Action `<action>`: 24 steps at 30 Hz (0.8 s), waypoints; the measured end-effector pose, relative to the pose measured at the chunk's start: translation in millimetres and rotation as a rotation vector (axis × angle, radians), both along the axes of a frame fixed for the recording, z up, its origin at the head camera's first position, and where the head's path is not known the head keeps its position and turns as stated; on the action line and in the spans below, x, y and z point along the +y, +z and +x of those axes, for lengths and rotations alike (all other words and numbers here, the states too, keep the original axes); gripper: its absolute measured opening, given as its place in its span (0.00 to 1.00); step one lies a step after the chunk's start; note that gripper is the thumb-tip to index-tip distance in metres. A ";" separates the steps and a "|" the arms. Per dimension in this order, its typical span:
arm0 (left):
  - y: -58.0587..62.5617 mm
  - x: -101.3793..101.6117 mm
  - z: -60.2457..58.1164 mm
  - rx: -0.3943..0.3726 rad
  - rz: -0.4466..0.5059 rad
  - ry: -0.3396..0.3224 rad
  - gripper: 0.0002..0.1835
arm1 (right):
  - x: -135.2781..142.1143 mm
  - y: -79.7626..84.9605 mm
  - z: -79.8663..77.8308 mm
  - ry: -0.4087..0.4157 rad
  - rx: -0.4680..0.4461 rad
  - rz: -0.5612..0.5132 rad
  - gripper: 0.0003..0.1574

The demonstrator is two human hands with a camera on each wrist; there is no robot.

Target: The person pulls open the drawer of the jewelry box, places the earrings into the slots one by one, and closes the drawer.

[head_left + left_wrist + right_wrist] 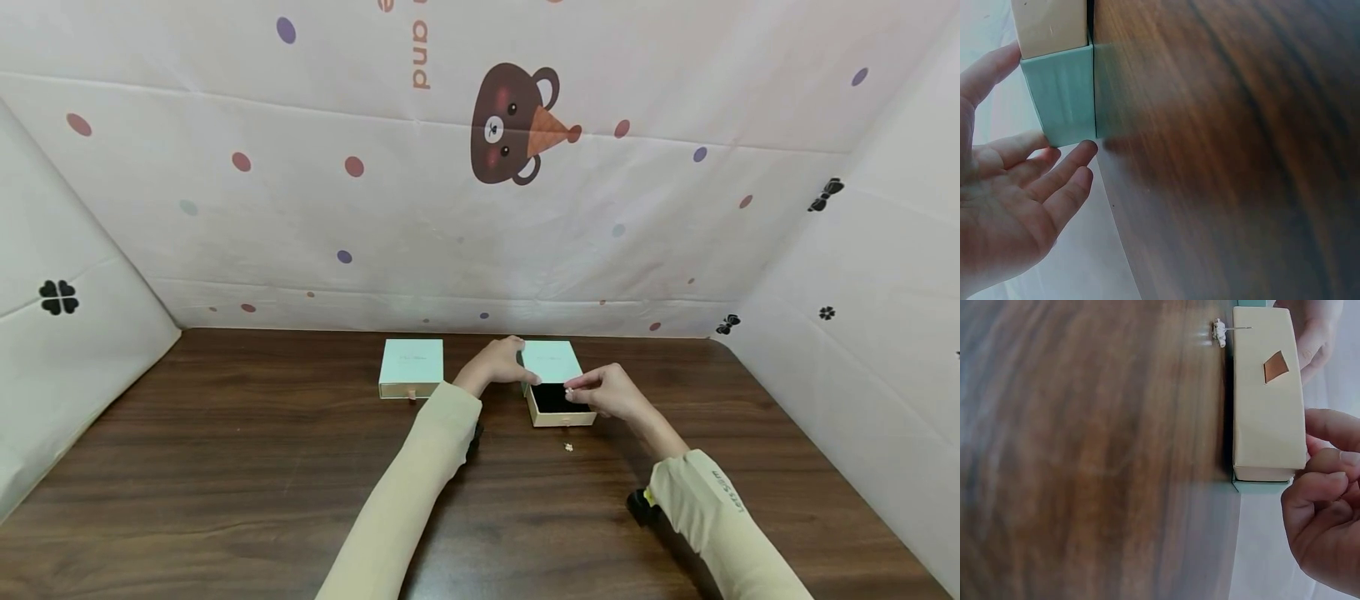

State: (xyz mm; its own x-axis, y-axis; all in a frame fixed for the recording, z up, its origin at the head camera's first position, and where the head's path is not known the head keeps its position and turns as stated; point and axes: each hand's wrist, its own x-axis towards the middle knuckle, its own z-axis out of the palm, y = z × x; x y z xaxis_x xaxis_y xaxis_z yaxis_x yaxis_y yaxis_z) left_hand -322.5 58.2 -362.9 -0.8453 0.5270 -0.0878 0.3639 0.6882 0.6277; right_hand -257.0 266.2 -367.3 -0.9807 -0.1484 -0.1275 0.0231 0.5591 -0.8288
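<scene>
A mint-green drawer box (pixel 551 358) stands on the table with its cream drawer (pixel 564 420) pulled out toward me, showing a black lining (pixel 550 400). My left hand (pixel 497 363) holds the sleeve of this box from its left, thumb near the front edge and fingers at the back corner, as the left wrist view shows. Over the open drawer, my right hand (pixel 613 395) pinches a tiny whitish piece, apparently an earring (pixel 569 392); the fingers hide most of it. A stud earring (pixel 1219 332) with a thin post lies on the table before the drawer.
Another mint-green box (pixel 412 360), its drawer closed, stands to the left of my left hand. The brown wooden table (pixel 247 467) meets a white printed backdrop (pixel 405 225) behind the boxes, with white side walls left and right.
</scene>
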 end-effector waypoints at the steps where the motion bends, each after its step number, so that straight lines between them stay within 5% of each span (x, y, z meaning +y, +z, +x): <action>1: 0.0 -0.1 -0.1 0.000 0.000 0.001 0.42 | -0.1 -0.1 -0.3 -0.001 0.005 0.009 0.18; 10: -1.5 0.5 -0.7 -0.004 -0.008 0.006 0.42 | -2.9 -0.8 -1.4 -0.030 0.068 0.109 0.14; 17: -1.7 1.2 -0.6 0.004 -0.027 0.010 0.42 | -1.7 -3.3 -2.1 0.020 0.208 0.202 0.10; 24: -1.7 0.8 -1.1 0.007 -0.028 0.010 0.42 | -2.2 -6.4 -3.1 0.038 0.246 0.241 0.09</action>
State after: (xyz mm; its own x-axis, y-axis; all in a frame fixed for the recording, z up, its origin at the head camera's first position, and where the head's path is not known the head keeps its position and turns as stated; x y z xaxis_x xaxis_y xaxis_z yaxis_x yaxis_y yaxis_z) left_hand -323.6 59.0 -364.5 -0.8510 0.5162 -0.0965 0.3614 0.7090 0.6055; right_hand -260.1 263.9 -373.7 -0.9808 -0.1795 0.0762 -0.1854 0.7362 -0.6509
